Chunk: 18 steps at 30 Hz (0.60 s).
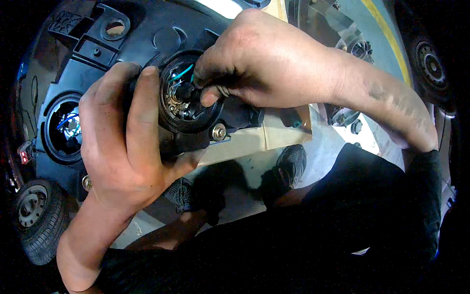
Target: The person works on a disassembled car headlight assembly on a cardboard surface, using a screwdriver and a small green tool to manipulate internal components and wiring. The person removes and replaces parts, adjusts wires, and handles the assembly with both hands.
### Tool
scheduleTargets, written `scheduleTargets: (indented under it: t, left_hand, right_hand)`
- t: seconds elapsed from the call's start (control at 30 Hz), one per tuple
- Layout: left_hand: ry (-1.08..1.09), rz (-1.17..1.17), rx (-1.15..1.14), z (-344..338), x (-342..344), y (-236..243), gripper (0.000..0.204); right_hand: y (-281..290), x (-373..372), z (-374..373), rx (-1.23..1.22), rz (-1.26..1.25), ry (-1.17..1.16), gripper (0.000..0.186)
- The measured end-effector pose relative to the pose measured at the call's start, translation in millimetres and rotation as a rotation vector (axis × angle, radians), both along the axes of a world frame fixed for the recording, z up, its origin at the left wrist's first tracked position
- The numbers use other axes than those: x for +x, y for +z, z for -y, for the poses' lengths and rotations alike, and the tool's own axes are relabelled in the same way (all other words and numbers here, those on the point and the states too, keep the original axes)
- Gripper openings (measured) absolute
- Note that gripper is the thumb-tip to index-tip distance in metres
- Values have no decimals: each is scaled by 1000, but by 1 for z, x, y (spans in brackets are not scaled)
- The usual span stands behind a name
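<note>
A black plastic housing, apparently a lamp unit [159, 36], fills the upper left. My left hand [120, 142] wraps over it beside a round socket [182, 110] with green wires and metal fittings inside. My right hand [262, 68] reaches into that socket from the right, fingertips pinched; what they hold is hidden. Further left, a second round opening [51, 134] shows blue wires and metal. A metal bolt [219, 132] sits just below the right of the socket.
Cardboard [284, 137] lies beneath the housing. A tyred wheel [36, 220] is at lower left, another wheel [431, 66] at upper right. Clear and metallic lamp parts [355, 51] are behind my right arm. My shoes [291, 164] show on the floor below.
</note>
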<state>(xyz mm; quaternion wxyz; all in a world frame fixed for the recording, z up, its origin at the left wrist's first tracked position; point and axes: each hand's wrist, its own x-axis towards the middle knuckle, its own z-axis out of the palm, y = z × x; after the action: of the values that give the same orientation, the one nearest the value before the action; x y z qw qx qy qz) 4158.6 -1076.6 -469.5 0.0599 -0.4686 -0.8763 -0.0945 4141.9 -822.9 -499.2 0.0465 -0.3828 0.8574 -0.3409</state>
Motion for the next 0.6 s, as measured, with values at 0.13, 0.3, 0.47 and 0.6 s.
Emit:
scheduleTargets:
  t: [0.13, 0.3, 0.47, 0.6]
  left_hand:
    - [5, -3, -8, 2, 0, -1, 108]
    - [7, -3, -1, 3, 0, -1, 108]
    - [9, -19, -5, 4, 1, -3, 108]
    - [3, -37, 16, 4, 1, -7, 107]
  right_hand:
    - [-4, 5, 4, -25, 97, -44, 22]
    - [-5, 15, 6, -111, 184, -107, 23]
    - [-7, 16, 6, -106, 189, -103, 21]
    - [-3, 20, 5, -29, 117, -95, 23]
